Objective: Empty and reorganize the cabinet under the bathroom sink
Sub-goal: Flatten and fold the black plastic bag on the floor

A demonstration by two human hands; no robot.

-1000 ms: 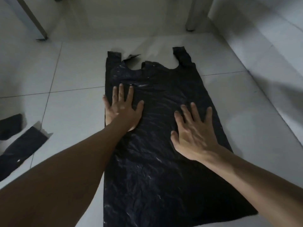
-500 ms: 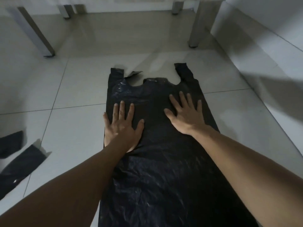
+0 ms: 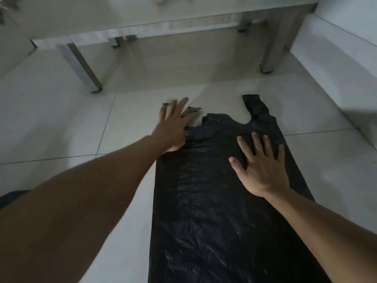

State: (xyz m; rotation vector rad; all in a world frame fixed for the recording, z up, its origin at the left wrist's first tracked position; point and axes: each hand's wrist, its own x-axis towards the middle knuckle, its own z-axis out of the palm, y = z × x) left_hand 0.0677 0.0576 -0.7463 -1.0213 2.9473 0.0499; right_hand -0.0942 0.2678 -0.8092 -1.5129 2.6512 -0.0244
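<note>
A black plastic bag point(image 3: 214, 201) lies flat on the pale tiled floor, its two handle loops pointing away from me. My left hand point(image 3: 173, 123) lies flat with straight fingers over the bag's far left handle, covering most of it. My right hand point(image 3: 261, 164) presses flat on the bag's upper right part, fingers spread. The right handle point(image 3: 255, 107) lies uncovered beyond it.
A raised cabinet on metal legs point(image 3: 81, 68) spans the back, with a right leg point(image 3: 269, 56) near the wall. A white wall point(image 3: 336, 68) runs along the right. A dark scrap point(image 3: 12, 196) shows at the left edge behind my arm.
My left hand has slid forward from the bag's middle left up onto the left handle. My right hand stays pressed flat on the upper right. The view has tilted up toward the cabinet.
</note>
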